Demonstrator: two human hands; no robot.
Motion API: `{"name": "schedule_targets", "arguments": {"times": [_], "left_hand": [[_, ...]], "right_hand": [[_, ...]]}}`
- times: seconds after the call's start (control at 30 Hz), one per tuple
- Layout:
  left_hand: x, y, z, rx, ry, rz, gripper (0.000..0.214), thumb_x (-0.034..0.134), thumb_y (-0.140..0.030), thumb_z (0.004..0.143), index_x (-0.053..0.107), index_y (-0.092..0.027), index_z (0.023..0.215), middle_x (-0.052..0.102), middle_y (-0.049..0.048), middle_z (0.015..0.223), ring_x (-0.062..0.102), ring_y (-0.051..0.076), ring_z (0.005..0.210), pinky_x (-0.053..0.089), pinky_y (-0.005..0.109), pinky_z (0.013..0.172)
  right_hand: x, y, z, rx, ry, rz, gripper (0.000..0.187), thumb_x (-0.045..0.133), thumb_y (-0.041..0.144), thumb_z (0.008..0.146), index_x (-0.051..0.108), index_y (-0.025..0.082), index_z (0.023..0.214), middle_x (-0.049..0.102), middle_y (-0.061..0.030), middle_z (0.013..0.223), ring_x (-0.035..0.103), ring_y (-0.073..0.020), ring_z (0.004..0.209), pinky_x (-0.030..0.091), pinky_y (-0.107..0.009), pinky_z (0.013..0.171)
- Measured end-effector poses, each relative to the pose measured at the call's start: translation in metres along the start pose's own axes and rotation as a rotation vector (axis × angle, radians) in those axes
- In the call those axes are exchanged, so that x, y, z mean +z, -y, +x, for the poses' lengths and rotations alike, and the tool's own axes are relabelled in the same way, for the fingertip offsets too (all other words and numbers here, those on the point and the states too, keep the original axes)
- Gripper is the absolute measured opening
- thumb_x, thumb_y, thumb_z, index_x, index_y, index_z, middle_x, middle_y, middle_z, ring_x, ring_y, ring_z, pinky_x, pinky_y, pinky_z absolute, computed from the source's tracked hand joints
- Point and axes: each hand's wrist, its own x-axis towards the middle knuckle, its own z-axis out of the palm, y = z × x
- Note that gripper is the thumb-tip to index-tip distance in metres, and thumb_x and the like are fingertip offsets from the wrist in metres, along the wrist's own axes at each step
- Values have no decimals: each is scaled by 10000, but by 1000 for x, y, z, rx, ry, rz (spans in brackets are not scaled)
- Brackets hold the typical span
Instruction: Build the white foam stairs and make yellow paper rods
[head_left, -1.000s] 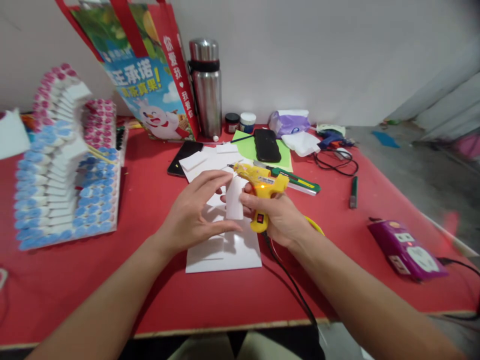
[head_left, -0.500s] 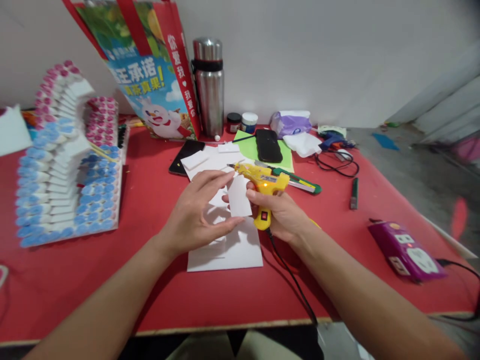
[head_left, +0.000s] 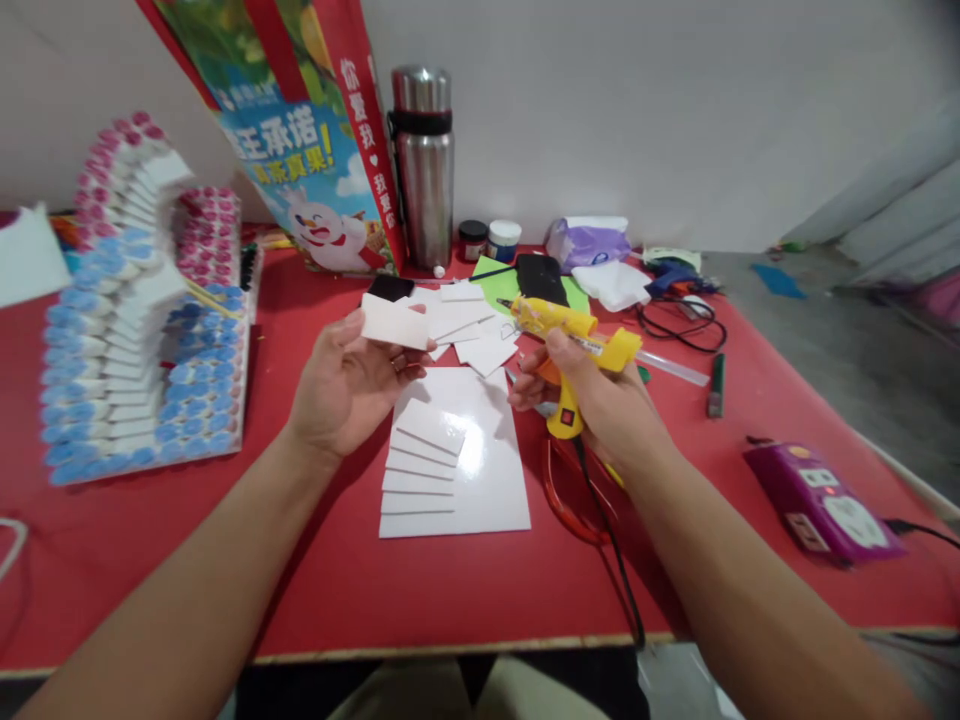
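My left hand [head_left: 341, 385] holds a small white rectangular card [head_left: 395, 322] between thumb and fingers, raised over the table. In my right hand [head_left: 600, 390] is a yellow hot glue gun [head_left: 551, 317], its nozzle pointing left and a clear glue stick [head_left: 675, 368] jutting from the back. Between and below my hands lies a white board [head_left: 491, 490] with several white strips [head_left: 420, 487] fanned in overlapping steps on its left side. Behind it are loose white cards [head_left: 486, 350], partly covering one another.
A blue and pink stepped craft piece [head_left: 142, 350] stands at left. Behind are a printed bag [head_left: 322, 190], a steel flask [head_left: 426, 170], small jars [head_left: 503, 241] and a purple tissue pack [head_left: 589, 243]. A purple power box [head_left: 821, 500] sits at right; the glue gun's cord [head_left: 611, 540] crosses the front edge.
My hands have moved apart. My left hand has carried the card leftward and tilted it flatter; the glue gun has shifted right. The board with its strips has come into fuller view.
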Motion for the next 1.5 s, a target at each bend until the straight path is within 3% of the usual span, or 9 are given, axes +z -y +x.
{"name": "schedule_targets", "arguments": {"times": [0.13, 0.33, 0.47, 0.6, 0.8, 0.97, 1.17, 1.33, 1.5], "left_hand": [[-3, 5, 6, 16, 37, 27, 435, 587, -469, 908, 715, -137, 1160, 765, 107, 947, 693, 206, 888, 542, 305, 823], [-11, 16, 20, -72, -40, -3, 378, 605, -477, 942, 733, -152, 1087, 765, 93, 926, 701, 189, 857, 554, 317, 883], [-14, 21, 23, -114, -13, -15, 377, 645, -458, 927, 733, -152, 1129, 773, 110, 943, 717, 211, 885, 567, 339, 880], [-17, 22, 22, -127, -15, -26, 365, 643, -462, 935, 758, -126, 1019, 775, 123, 925, 725, 215, 879, 572, 342, 887], [-9, 1, 32, -85, -48, -78, 382, 620, -480, 947, 751, -121, 946, 781, 137, 949, 730, 207, 828, 584, 328, 836], [1, -12, 43, -102, 59, -104, 432, 630, -515, 932, 737, -131, 1099, 781, 124, 914, 734, 200, 782, 584, 313, 780], [-20, 10, 37, -104, 81, -93, 388, 624, -448, 935, 748, -87, 1006, 790, 168, 961, 745, 224, 850, 573, 330, 846], [-35, 8, 32, -95, 193, -81, 387, 646, -399, 916, 743, -67, 1090, 789, 184, 1019, 746, 261, 920, 537, 393, 952], [-34, 11, 28, -95, 264, -153, 446, 674, -392, 881, 710, -94, 1210, 785, 168, 1032, 731, 273, 1013, 486, 415, 1039]], "right_hand": [[3, -4, -3, -60, 94, -18, 402, 755, 573, 837, 693, 187, 743, 674, -9, 662, 686, -157, 553, 607, -311, 574], [2, -12, 0, -74, 174, -68, 394, 699, 559, 886, 677, 190, 750, 660, 2, 639, 659, -150, 512, 552, -303, 520], [3, -13, 1, -64, 195, -94, 388, 674, 550, 900, 662, 189, 759, 656, -4, 622, 650, -147, 521, 532, -303, 547], [8, -14, -1, -17, 158, -74, 341, 732, 506, 845, 639, 192, 749, 625, 13, 627, 591, -117, 520, 481, -267, 515], [19, 17, 11, 71, 144, -158, 334, 713, 477, 805, 610, 183, 683, 615, -8, 592, 526, -109, 460, 372, -250, 433], [29, 40, 22, 3, 159, -94, 350, 752, 488, 774, 641, 176, 662, 683, -50, 686, 578, -129, 512, 385, -249, 428], [21, 16, 12, -118, 176, -108, 350, 691, 482, 851, 689, 180, 673, 682, -33, 649, 637, -151, 547, 503, -276, 545], [23, 11, 3, -142, 258, -158, 377, 650, 494, 893, 701, 174, 700, 704, -35, 666, 661, -155, 552, 516, -279, 569], [33, 9, -1, -129, 287, -165, 411, 646, 511, 891, 688, 169, 668, 686, -33, 620, 638, -146, 512, 502, -272, 535]]}}
